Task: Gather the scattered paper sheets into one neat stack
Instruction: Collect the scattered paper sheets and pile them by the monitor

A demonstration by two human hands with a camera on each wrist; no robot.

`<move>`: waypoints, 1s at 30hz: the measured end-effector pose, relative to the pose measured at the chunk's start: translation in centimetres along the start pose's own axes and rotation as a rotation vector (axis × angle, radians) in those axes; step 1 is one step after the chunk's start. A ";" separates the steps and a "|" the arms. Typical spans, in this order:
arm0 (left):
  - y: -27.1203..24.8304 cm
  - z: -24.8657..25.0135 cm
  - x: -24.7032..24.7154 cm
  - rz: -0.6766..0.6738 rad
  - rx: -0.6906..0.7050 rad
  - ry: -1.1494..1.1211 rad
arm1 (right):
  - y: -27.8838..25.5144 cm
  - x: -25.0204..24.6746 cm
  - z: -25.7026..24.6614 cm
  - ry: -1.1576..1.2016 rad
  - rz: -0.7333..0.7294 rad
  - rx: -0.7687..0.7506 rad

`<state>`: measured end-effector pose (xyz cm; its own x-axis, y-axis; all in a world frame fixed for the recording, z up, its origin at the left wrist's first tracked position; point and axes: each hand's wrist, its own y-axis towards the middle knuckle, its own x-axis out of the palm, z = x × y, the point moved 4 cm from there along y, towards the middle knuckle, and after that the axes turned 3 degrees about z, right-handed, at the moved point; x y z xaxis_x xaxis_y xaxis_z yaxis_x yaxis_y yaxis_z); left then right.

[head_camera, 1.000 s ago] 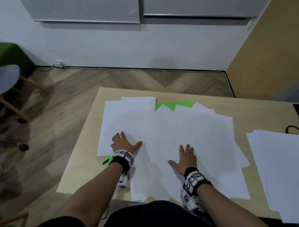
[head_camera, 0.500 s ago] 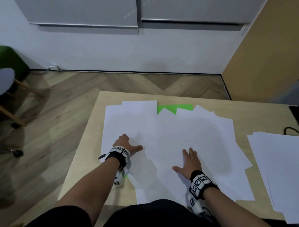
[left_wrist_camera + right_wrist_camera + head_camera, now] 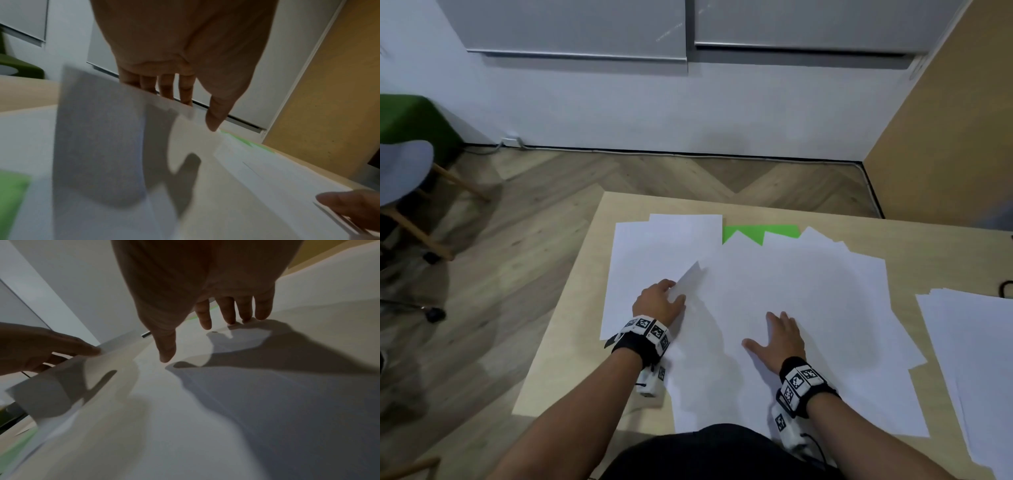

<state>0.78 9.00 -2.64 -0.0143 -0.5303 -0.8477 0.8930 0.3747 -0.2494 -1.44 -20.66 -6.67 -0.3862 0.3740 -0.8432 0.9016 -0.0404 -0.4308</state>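
Lifted since the earlier frame, the left edge of a white sheet [image 3: 690, 277] is pinched in the left hand's [image 3: 655, 301] grip, while the right hand [image 3: 779, 339] is pressed flat, fingers spread, on the scattered sheets [image 3: 791, 291] mid-table [image 3: 571, 329].

The right hand [image 3: 195, 288] lies flat, fingers [image 3: 226, 311] spread, on overlapping white sheets [image 3: 185, 426].
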 end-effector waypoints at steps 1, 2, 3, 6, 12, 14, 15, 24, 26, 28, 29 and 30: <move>-0.2 -0.1 0.1 -0.013 0.010 0.025 | 0.0 0.1 -0.3 0.007 -0.004 -0.011; -0.4 -0.2 0.1 -0.020 0.008 0.041 | 0.1 0.1 -0.5 0.012 -0.005 -0.020; -0.6 -0.4 0.2 -0.019 -0.004 0.055 | 0.0 0.2 -0.8 0.017 -0.006 -0.026; -0.8 -1.1 0.4 -0.042 -0.045 0.114 | -0.1 0.3 -1.3 0.021 -0.012 -0.045; -0.3 -1.8 -0.3 -0.102 -0.012 0.041 | 0.0 0.0 -1.1 0.012 -0.021 -0.054; 0.6 -2.1 -2.3 -0.041 -0.030 -0.006 | 0.1 -0.2 -0.9 0.014 -0.027 -0.052; 1.2 -2.2 -3.5 0.015 -0.043 -0.042 | 0.2 -0.3 -0.9 0.016 -0.027 -0.054; 1.1 0.6 -9.0 -0.024 0.118 -0.315 | 1.6 -1.2 -1.7 0.043 0.025 0.001; 0.4 1.8 -9.5 -0.122 0.192 -0.346 | 2.6 -2.2 -2.7 0.207 0.039 -0.029; -0.3 3.1 -10.6 -0.195 0.250 -0.360 | 3.5 -3.4 -4.2 0.402 0.049 -0.107; -0.6 3.6 -11.2 -0.237 0.267 -0.360 | 4.0 -4.0 -4.9 0.482 0.048 -0.139; -0.8 4.1 -11.8 -0.279 0.277 -0.363 | 4.4 -4.5 -5.5 0.544 0.039 -0.164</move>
<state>2.04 11.82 9.51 -0.1556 -0.8284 -0.5381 0.9635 -0.0071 -0.2676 5.38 -17.40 -2.96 -0.2353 0.8001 -0.5517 0.9482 0.0645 -0.3110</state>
